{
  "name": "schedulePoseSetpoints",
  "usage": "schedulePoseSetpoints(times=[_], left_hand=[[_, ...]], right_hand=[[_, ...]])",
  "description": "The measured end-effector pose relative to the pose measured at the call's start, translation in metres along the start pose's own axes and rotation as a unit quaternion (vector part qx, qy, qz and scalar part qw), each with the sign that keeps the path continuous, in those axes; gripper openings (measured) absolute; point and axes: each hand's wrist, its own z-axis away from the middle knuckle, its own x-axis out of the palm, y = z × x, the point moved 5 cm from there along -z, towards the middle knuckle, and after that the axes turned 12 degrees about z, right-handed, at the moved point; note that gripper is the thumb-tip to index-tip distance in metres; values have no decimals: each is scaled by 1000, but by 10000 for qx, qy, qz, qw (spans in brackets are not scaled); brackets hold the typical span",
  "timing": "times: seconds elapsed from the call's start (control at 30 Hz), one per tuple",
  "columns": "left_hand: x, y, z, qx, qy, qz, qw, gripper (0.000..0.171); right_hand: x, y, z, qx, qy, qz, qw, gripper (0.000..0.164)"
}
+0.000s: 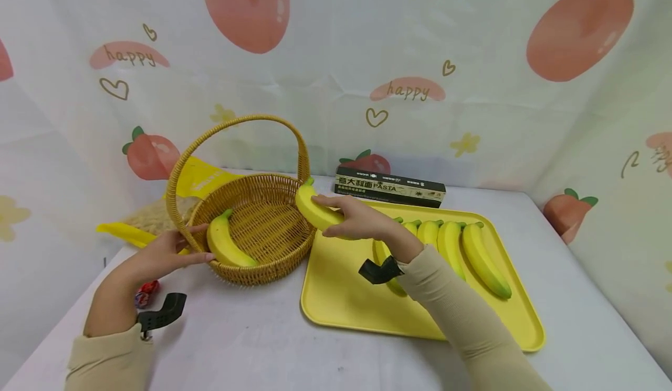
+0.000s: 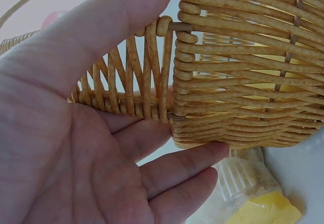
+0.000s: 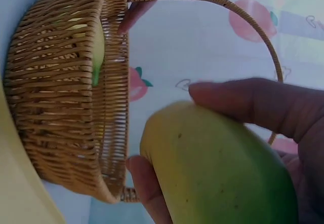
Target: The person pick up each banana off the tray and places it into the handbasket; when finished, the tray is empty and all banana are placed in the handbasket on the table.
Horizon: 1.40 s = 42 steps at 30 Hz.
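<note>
My left hand grips the wicker basket at the left foot of its handle, thumb on one side and fingers on the other. Inside the basket's left part lies one banana. A second banana is held in my right hand, raised near the basket's right rim with its stem end pointing away. In the right wrist view, thumb and fingers wrap this banana, and the basket wall stands beyond it. Several more bananas lie side by side on a yellow tray, partly hidden by my right arm.
Behind the basket's left side lies a clear and yellow bag with tan contents. A small red wrapped item is by my left wrist. A black pasta box stands behind the tray, before a printed cloth backdrop.
</note>
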Motion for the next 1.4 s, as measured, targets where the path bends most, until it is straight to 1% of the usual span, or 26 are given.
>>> schedulePoseSetpoints(times=[0.17,0.27,0.43,0.53,0.63,0.73,0.83,0.93,1.13,1.2,1.33,1.4], left_hand=[[-1,1,1,-29,-12,-23,10000,82],[-1,1,1,-49,-7,-31,10000,82],[1,1,0,-84,-44,-20,10000,83],[1,1,-1,-87,-72,2,9999,83],[0,0,-1,-54,-82,12,10000,82],[-1,0,-1,-39,-74,11,10000,82],[0,0,-1,-75,-74,2,9999,82],[0,0,0,-82,-85,21,9999,83],[0,1,2,-47,-94,74,9999,82],[0,1,3,-44,-91,56,9999,82],[0,1,2,-31,-98,58,9999,83],[0,2,2,-45,-94,72,9999,83]], right_hand=[[2,-10,-25,36,-478,-287,9984,67],[7,-16,-42,38,-725,-351,9967,66],[18,-31,-65,-156,-1067,-51,9942,68],[26,-39,-78,-272,-1187,173,9924,70],[35,-43,-92,-340,-1376,363,9892,69],[44,-44,-105,-319,-1587,411,9860,69],[50,-43,-117,-157,-1712,224,9849,69],[54,-42,-126,32,-1730,-5,9849,71],[64,-42,-142,239,-1745,-277,9840,74],[69,-42,-145,345,-1829,-388,9818,75],[79,-39,-149,579,-2005,-436,9770,78],[83,-37,-149,720,-2164,-583,9719,78]])
